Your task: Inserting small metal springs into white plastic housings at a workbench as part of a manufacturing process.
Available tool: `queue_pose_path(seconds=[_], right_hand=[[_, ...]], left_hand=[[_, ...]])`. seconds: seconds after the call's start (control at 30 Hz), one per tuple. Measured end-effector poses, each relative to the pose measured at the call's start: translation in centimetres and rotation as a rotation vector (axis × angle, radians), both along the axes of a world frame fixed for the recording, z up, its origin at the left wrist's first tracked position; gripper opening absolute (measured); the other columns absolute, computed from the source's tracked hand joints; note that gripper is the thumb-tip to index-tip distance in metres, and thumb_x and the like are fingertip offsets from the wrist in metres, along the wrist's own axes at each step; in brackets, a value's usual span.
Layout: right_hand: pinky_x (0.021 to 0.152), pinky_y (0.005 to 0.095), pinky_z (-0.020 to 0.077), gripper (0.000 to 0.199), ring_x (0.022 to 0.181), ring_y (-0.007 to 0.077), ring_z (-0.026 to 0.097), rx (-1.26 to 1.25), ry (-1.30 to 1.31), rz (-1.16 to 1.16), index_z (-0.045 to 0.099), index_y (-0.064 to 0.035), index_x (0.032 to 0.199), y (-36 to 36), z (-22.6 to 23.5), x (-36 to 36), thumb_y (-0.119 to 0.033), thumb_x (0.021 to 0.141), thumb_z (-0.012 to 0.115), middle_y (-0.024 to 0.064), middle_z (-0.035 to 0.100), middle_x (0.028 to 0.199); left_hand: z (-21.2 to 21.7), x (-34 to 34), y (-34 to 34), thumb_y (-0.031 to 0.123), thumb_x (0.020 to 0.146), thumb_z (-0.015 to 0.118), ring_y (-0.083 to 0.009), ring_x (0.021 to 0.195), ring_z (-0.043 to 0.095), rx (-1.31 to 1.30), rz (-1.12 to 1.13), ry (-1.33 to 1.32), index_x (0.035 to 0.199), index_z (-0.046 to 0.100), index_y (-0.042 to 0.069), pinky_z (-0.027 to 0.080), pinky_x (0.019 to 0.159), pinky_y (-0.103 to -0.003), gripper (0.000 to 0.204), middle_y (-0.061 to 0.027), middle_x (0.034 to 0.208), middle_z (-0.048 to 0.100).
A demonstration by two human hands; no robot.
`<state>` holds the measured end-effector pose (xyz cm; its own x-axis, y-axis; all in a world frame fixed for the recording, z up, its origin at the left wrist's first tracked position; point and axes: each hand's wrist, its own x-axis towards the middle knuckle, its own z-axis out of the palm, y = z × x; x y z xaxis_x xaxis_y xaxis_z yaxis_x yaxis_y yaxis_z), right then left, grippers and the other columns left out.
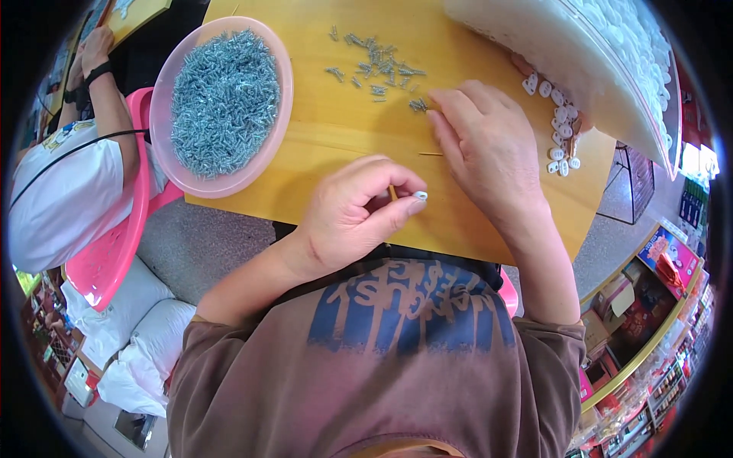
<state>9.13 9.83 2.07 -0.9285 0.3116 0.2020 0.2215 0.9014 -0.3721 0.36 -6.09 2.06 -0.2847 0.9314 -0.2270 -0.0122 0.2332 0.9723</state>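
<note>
My left hand (355,206) is closed in a pinch above the table's near edge. Between its thumb and forefinger sits a small white plastic piece (421,196). Over the table on the right, my right hand (489,141) reaches forward with its thumb and forefinger slightly apart. Their tips are at a little cluster of silvery screws (418,104); I cannot tell whether they touch it. Farther off lies a loose scatter of the same small screws (379,62). Several white oval plastic pieces (561,114) with holes lie beyond my right hand.
A pink oval basin (285,99) heaped with screws stands on the yellow table (321,145) at left. A large translucent bag (550,46) of white pieces fills the far right. Another person (80,183) sits at left near a pink chair (114,259). White sacks (145,336) lie on the floor.
</note>
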Motion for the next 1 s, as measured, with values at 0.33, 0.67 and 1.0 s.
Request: queue_pose_path(seconds=[0.33, 0.67, 1.0], right_hand=[[0.056, 0.0340, 0.0415, 0.009, 0.065, 0.0255, 0.051, 0.093, -0.032, -0.032, 0.055, -0.0049, 0.077, -0.6, -1.1, -1.5, -0.006, 0.068, 0.058, 0.0075, 0.051, 0.068], [0.056, 0.0327, 0.0419, 0.009, 0.063, 0.0257, 0.052, 0.021, 0.107, -0.026, 0.054, -0.0051, 0.076, -0.4, -1.4, -1.8, -0.005, 0.067, 0.058, 0.0079, 0.052, 0.069], [0.054, 0.0322, 0.0414, 0.007, 0.064, 0.0250, 0.052, 0.031, 0.062, 0.011, 0.055, -0.0045, 0.073, -0.7, -1.4, -1.8, -0.005, 0.067, 0.058, 0.0073, 0.052, 0.069]], left_hand=[[-0.7, -1.2, 0.4, 0.001, 0.074, 0.056, -0.0058, 0.062, 0.047, 0.100, -0.016, 0.011, 0.082, 0.054, -0.001, 0.038, 0.055, -0.018, 0.009, -0.0031, 0.073, 0.049], [-1.3, -1.5, 0.1, 0.001, 0.074, 0.056, -0.0046, 0.060, 0.046, 0.093, 0.019, -0.062, 0.083, 0.054, -0.001, 0.038, 0.053, -0.017, 0.010, -0.0024, 0.074, 0.049], [-1.4, -1.7, 0.4, 0.001, 0.073, 0.057, -0.0054, 0.060, 0.046, 0.092, -0.005, -0.017, 0.082, 0.055, -0.001, 0.038, 0.054, -0.017, 0.010, -0.0030, 0.073, 0.049]])
